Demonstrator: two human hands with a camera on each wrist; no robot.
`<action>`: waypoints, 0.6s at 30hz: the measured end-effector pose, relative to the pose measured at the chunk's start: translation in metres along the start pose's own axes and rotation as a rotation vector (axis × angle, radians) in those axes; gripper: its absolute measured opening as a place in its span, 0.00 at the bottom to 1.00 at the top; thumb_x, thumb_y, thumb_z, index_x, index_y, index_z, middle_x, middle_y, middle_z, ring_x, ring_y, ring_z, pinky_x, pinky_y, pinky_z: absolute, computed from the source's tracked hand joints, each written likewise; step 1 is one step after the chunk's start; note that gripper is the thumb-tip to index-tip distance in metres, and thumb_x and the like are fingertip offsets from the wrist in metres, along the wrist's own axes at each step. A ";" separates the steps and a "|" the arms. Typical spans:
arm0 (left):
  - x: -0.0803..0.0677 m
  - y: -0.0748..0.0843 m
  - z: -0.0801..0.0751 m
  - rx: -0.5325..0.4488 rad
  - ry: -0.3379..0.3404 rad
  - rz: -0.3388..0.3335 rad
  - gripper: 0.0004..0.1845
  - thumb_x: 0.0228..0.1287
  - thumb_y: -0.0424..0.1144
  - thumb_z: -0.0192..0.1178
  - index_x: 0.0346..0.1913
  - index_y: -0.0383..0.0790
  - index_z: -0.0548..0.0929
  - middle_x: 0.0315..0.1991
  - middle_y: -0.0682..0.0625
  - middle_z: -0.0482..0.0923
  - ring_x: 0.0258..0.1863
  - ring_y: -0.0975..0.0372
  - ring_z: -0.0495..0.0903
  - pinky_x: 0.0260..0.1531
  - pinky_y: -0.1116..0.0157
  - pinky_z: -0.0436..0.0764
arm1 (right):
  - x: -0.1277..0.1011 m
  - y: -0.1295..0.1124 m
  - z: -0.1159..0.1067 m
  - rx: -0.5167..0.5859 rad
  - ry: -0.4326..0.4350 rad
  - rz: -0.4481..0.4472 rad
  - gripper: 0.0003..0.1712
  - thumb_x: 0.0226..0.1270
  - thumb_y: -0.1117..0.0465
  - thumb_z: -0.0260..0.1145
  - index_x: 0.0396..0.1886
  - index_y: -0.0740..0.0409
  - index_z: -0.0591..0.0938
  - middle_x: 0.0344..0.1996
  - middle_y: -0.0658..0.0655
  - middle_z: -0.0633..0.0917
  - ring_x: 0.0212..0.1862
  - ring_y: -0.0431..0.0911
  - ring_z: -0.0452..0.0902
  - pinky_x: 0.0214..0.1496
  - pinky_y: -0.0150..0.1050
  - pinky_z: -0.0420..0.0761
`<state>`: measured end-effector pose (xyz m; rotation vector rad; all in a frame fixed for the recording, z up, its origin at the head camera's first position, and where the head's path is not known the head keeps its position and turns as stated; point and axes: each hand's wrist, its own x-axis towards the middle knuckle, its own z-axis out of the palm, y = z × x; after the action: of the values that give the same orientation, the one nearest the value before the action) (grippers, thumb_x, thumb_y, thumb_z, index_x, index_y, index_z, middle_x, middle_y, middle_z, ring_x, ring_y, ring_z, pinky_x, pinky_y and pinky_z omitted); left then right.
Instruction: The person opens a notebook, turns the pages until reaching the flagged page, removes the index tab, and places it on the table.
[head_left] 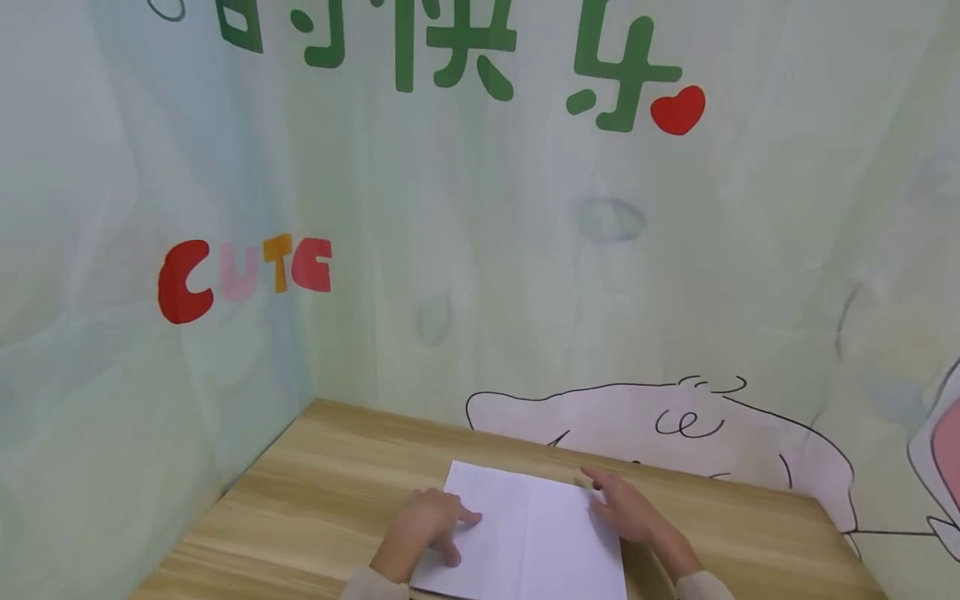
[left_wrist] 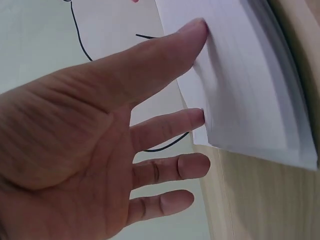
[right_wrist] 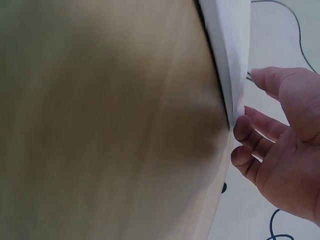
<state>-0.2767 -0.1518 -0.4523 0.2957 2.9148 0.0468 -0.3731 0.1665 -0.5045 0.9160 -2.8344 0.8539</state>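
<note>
While both hands rest on it, the paper [head_left: 528, 537] lies flat on the wooden surface [head_left: 315, 492], near its front edge, with a crease running down its middle. Left hand [head_left: 427, 525] presses on the sheet's left half; in the wrist view its fingers [left_wrist: 170, 122] are nearly straight, tips touching the paper, so the grip is loose and holds nothing. Right hand [head_left: 630, 512] lies along the right edge, fingers [right_wrist: 250, 135] relaxed against that edge, likewise unclenched. A printed backdrop [head_left: 525, 250] stands behind.
</note>
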 end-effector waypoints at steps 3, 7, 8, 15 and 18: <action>-0.001 -0.001 0.004 0.004 -0.009 0.000 0.35 0.41 0.48 0.80 0.59 0.68 0.83 0.56 0.54 0.82 0.52 0.51 0.78 0.55 0.51 0.73 | -0.003 0.006 0.004 -0.057 0.031 0.045 0.29 0.64 0.67 0.69 0.66 0.63 0.76 0.51 0.67 0.83 0.52 0.61 0.80 0.55 0.61 0.76; -0.001 -0.002 0.007 0.022 -0.015 0.009 0.35 0.41 0.49 0.80 0.59 0.69 0.83 0.55 0.53 0.82 0.53 0.50 0.79 0.55 0.51 0.74 | -0.002 0.012 0.010 -0.130 0.083 0.055 0.24 0.61 0.65 0.71 0.58 0.61 0.81 0.51 0.63 0.83 0.51 0.60 0.81 0.54 0.59 0.78; -0.001 -0.003 0.007 0.028 -0.013 0.008 0.35 0.41 0.50 0.80 0.59 0.69 0.83 0.55 0.53 0.82 0.52 0.50 0.79 0.54 0.51 0.75 | -0.001 0.012 0.012 -0.145 0.093 0.057 0.21 0.62 0.65 0.72 0.56 0.60 0.82 0.49 0.61 0.84 0.49 0.58 0.81 0.52 0.58 0.79; -0.002 -0.006 0.001 0.041 0.002 0.015 0.35 0.42 0.49 0.80 0.59 0.68 0.83 0.54 0.51 0.81 0.51 0.53 0.80 0.50 0.53 0.77 | 0.013 0.010 0.013 -0.303 0.123 0.108 0.09 0.58 0.63 0.75 0.29 0.49 0.81 0.30 0.48 0.76 0.31 0.41 0.74 0.34 0.40 0.77; -0.002 -0.006 0.002 0.011 0.003 0.023 0.34 0.42 0.48 0.80 0.59 0.67 0.84 0.55 0.51 0.81 0.53 0.52 0.80 0.51 0.52 0.76 | 0.014 0.006 0.008 -0.349 0.095 0.119 0.11 0.58 0.63 0.76 0.26 0.49 0.80 0.26 0.46 0.76 0.29 0.39 0.71 0.31 0.37 0.74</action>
<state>-0.2753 -0.1583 -0.4538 0.3313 2.9155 0.0347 -0.3866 0.1590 -0.5118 0.6493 -2.8460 0.3755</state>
